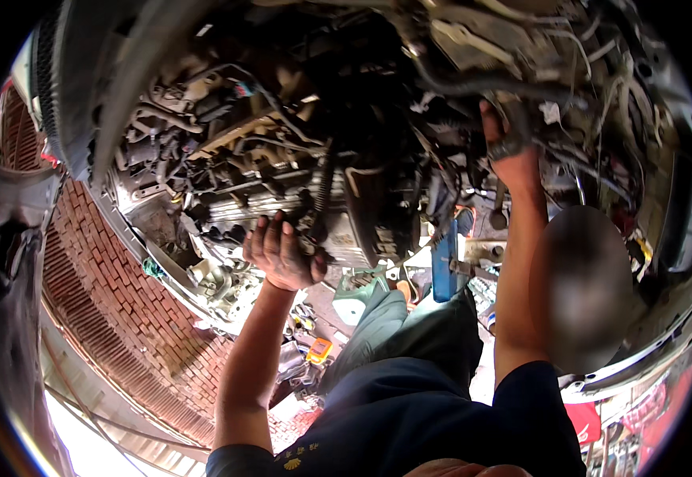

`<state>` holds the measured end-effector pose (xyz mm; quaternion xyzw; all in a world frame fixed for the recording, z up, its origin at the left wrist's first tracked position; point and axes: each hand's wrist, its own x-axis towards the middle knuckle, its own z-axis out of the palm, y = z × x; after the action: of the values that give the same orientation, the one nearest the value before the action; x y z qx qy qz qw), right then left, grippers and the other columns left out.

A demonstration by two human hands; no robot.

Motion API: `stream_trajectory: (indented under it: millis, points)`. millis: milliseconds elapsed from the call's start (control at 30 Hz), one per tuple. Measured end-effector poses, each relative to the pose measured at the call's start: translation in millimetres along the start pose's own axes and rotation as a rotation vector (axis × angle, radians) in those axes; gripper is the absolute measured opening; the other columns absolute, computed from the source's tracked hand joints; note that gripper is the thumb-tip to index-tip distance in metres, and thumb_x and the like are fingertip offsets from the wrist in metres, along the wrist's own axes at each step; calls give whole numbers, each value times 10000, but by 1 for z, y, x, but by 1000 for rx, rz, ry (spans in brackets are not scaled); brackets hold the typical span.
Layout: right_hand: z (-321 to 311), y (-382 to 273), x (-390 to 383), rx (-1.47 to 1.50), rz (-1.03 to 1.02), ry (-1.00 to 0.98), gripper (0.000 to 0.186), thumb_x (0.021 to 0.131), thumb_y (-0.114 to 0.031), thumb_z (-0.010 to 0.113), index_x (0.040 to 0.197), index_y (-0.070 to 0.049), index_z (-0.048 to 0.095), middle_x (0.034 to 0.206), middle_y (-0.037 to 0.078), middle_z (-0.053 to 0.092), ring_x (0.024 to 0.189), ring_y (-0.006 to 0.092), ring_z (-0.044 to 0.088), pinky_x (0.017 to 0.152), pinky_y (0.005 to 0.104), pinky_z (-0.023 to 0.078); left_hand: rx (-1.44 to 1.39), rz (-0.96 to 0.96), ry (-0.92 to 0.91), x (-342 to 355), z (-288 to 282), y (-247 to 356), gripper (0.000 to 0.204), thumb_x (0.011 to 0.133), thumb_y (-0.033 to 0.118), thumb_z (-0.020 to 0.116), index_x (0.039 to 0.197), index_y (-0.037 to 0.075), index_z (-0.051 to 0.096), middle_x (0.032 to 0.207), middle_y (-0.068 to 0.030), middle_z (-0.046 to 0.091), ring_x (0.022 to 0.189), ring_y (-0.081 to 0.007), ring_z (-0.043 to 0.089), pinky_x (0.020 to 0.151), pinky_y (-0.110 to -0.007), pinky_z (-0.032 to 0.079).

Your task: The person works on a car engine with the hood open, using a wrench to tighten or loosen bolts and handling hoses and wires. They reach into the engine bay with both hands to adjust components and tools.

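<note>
My left hand [286,258] reaches up to the lower edge of an engine [258,187]. Its fingers are extended, a little bent and apart, with the tips close to the metal, and nothing shows in its grasp. A ribbed black hose [324,187] runs down close to its thumb. Deeper in the engine bay is my right hand [519,168], behind a curved dark hose [522,123] that crosses over it. One finger points up beside that hose; the others are hidden, so I cannot tell whether they grip it.
A blue upright bar [445,262] stands right of my legs. Below the left forearm lie an orange-yellow device [319,350] and scattered parts. Brick paving [115,262] spreads left beyond the vehicle's edge. A blurred oval [588,290] covers the area beside my right forearm.
</note>
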<state>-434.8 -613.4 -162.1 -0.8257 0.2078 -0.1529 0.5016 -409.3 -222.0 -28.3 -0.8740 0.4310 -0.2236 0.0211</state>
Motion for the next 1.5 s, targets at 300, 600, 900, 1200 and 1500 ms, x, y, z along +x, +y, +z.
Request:
stream_trajectory:
  millis: [300,600,900,1200,1500]
  points:
    - [14,63,36,-174,-147,-69,313,964,-165,641,1255,-50,653,1208,176,698,1207,350,617,1013,423,485,64,36,-11,7,1,0,785,954,505,360,1460,-88,451,1415,-269,556,1295,-423,514,1096,-533,362]
    - [37,83,55,-177,-192,-107,317,962,-172,645,1255,-48,653,1204,173,697,1195,343,618,1004,420,486,67,53,-13,16,1,2,781,959,493,358,1457,-100,460,1422,-258,560,1274,-447,530,1067,-529,372]
    - [43,92,75,-197,-189,-143,322,961,-178,649,1255,-47,652,1200,169,696,1183,337,619,995,418,488,37,11,-5,10,2,3,756,953,498,371,1466,-49,471,1365,-242,599,1304,-410,516,1091,-531,299]
    - [69,96,117,-206,-225,-188,327,959,-185,654,1254,-46,651,1196,165,695,1170,331,620,986,415,489,24,4,-2,15,-1,4,719,960,463,386,1480,-27,463,1351,-224,617,1273,-396,535,1058,-524,338]
    - [85,107,165,-248,-274,-204,332,957,-192,658,1254,-45,651,1192,161,694,1158,324,621,977,413,491,-5,-13,-71,11,-6,0,766,929,501,416,1495,-15,453,1339,-227,618,1296,-402,505,1090,-544,299]
